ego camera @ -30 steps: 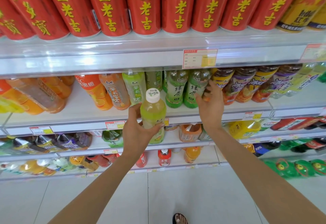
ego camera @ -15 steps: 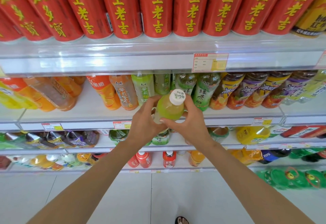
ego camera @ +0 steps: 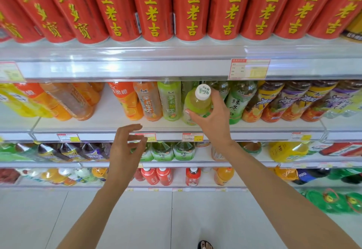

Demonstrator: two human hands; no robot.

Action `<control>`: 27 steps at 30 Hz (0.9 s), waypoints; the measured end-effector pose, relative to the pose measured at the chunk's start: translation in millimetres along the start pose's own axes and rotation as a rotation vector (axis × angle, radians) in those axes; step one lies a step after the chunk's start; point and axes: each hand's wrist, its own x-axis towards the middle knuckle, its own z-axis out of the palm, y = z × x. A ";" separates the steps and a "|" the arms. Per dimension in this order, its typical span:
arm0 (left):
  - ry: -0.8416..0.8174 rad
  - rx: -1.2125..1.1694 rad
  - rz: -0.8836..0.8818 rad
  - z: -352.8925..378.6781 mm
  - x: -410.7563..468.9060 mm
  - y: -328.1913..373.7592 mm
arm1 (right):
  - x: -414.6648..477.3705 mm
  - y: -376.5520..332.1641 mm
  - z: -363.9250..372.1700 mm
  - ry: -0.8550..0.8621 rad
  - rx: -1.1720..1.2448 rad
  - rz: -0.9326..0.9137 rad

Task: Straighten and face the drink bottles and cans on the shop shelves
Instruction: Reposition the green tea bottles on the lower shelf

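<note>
A pale green drink bottle [ego camera: 196, 102] with a white cap stands at the front of the second shelf [ego camera: 109, 125], tilted toward me. My right hand [ego camera: 212, 119] grips it by the shoulder, thumb on its left side and fingers behind. To its left stand a light green bottle [ego camera: 170, 101], an orange tea bottle [ego camera: 147, 101] and an orange juice bottle [ego camera: 127, 101]. Green tea bottles [ego camera: 239, 99] stand to its right. My left hand [ego camera: 127, 146] hovers below the shelf edge with its fingers loosely curled and holds nothing.
Tall red cans [ego camera: 193, 7] line the top shelf. Purple and yellow labelled bottles [ego camera: 290, 101] fill the second shelf's right part, orange bottles [ego camera: 64, 101] lean at its left. Lower shelves hold more bottles [ego camera: 172, 150]. White floor tiles [ego camera: 156, 219] lie below.
My left hand let go of the pale green bottle and dropped down and left. My right hand carried the bottle up into the second shelf's row.
</note>
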 end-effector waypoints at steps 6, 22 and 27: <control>0.028 -0.015 -0.023 -16.1 -23.5 -11.5 | 13.8 6.9 19.7 0.079 -0.105 0.031; -0.044 -0.053 -0.013 -10.8 -33.9 2.9 | 36.1 -13.5 19.6 -0.021 -0.831 -0.008; -0.072 -0.080 0.024 -8.4 -41.7 15.4 | 33.1 -10.6 18.0 -0.079 -0.735 0.088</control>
